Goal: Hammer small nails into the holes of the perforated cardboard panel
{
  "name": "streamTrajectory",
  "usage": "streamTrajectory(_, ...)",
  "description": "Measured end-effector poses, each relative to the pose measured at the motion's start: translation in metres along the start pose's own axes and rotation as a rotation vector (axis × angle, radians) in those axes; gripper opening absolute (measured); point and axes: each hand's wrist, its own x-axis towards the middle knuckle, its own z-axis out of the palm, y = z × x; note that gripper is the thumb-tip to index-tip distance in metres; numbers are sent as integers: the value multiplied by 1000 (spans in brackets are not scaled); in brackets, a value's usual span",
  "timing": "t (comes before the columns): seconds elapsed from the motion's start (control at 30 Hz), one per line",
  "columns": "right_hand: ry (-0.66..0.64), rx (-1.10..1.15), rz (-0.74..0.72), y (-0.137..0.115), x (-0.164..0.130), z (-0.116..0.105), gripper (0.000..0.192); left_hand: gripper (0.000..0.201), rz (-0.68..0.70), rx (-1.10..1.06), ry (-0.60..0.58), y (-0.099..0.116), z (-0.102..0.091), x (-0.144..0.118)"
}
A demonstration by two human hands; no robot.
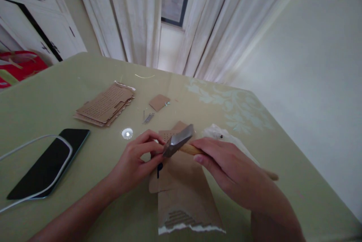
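My right hand (pixel 229 163) is wrapped round the wooden handle of a hammer (pixel 179 140), whose metal head sits by my left fingertips. The handle's end sticks out past my right wrist. Fingers of my left hand (pixel 141 155) are pinched together at the hammer head; what they hold is hidden. Beneath both hands lies a torn-edged brown cardboard piece (pixel 186 185), with a perforated part showing behind the hammer. A small black object (pixel 160 167) rests on the cardboard just below my left fingers.
Several nails (pixel 148 117) lie beyond my left hand, near a small cardboard square (pixel 160 101). A stack of perforated cardboard (pixel 103 102) is at the far left. Nearer stands out a dark flat device (pixel 48 166) under a white cable (pixel 66 144). Clear plastic (pixel 223 134) lies behind my right hand.
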Motion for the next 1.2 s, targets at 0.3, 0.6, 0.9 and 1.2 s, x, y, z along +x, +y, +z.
streamTrajectory(0.3, 30, 62, 40, 5, -1, -2, 29, 12, -53, 51, -73, 1, -3, -1)
streamTrajectory(0.6, -32, -11, 26, 5, 4, 11, 28, 46, -95, 89, -140, 5, -5, -2)
streamTrajectory(0.9, -34, -19, 28, 8, 4, 9, 27, 50, -126, 67, -170, 2, -11, -2)
streamTrajectory(1.2, -47, -94, 60, 17, 5, 3, 29, 40, -238, 141, 6, -41, -36, 13)
